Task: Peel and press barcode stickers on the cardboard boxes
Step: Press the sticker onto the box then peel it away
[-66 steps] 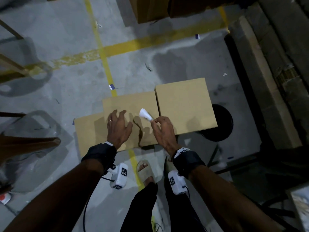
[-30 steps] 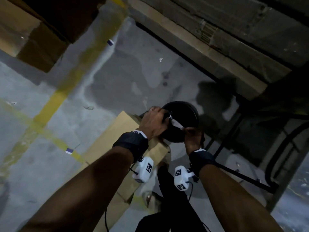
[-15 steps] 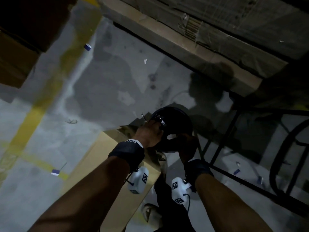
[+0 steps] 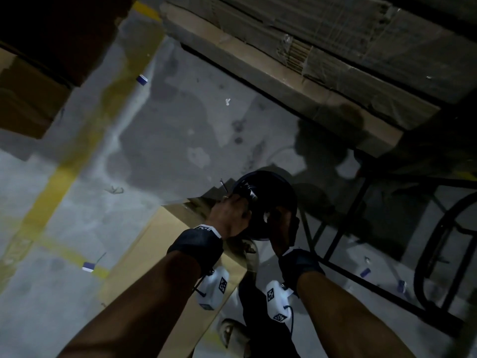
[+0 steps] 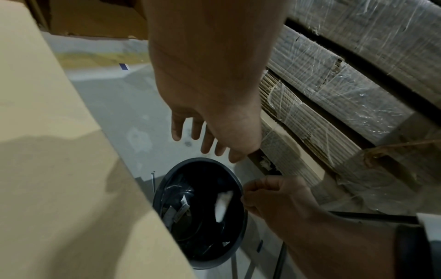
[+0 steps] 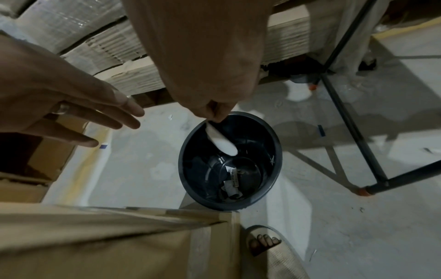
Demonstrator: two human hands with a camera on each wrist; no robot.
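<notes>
Along the far side of the concrete floor [image 4: 160, 140] runs a long stack of flattened, plastic-wrapped cardboard [image 4: 322, 47], with a painted yellow line [image 4: 59, 182] crossing the floor to the left and a black metal frame [image 4: 343, 228] standing to the right. Nearer the person, a cardboard box [image 4: 154, 254] lies with its corner just beside a round black bin [image 6: 229, 160], and that corner hides part of the bin's rim in the left wrist view. Inside the bin lie a few scraps of paper [image 6: 232, 181]. Over the bin's edge the right hand [image 6: 210, 105] pinches a curled white sticker backing [image 6: 220, 140] between its fingertips, the strip hanging down into the bin's mouth. Beside it the left hand [image 6: 71, 105] hovers with its fingers straight and spread, holding nothing. A sandalled foot [image 6: 267, 245] stands on the floor near the box's corner. No barcode sticker can be made out on the box from these angles.
</notes>
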